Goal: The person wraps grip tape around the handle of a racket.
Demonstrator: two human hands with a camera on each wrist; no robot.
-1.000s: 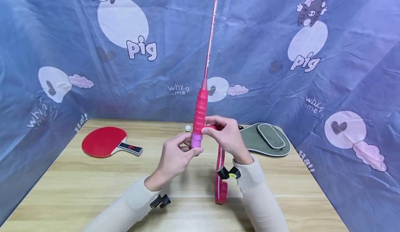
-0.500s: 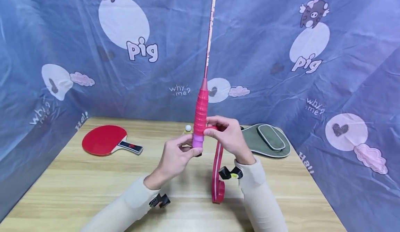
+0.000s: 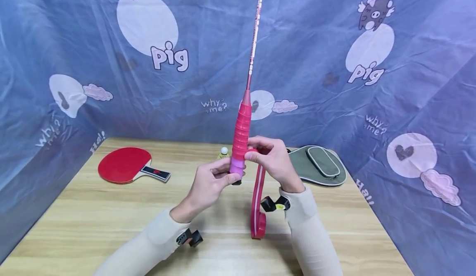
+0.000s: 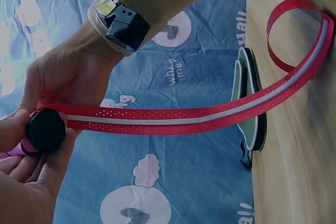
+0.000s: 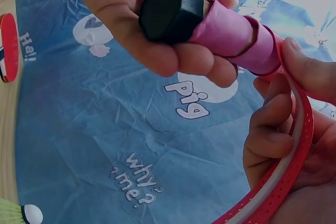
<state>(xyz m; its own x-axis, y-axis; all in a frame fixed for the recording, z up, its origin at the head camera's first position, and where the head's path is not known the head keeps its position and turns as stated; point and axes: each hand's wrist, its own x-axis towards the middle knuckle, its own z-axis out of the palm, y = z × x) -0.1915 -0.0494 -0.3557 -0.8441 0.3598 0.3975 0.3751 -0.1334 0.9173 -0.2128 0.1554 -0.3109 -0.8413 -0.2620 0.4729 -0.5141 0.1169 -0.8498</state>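
In the head view, a red round table-tennis paddle with a black-and-white handle [image 3: 128,165] lies at the left on the pale wood-grained table [image 3: 208,243]. A yellow shuttlecock with a white rounded tip [image 3: 224,150] sits at the centre, its lower part hidden behind the left hand [image 3: 206,185]. A green paddle case with white piping [image 3: 316,164] lies to the right, partly covered by the right hand [image 3: 273,160]. Wrinkled blue cloth printed with pigs [image 3: 208,32] rises behind.

The pink badminton racket [image 3: 241,131] stands nearly upright at the centre, its slim shaft leaving the top edge. Its handle is ridged with overlapping glossy red turns above a smooth purple layer [image 5: 226,30], and ends in a black faceted butt cap [image 5: 170,11]. A perforated red tape with a pale central stripe [image 4: 173,120] hangs below the right hand, its lower end curled into a loop.

The left fingers curl around the purple handle end beside the cap; the right thumb and fingers pinch the tape against the handle's red part.
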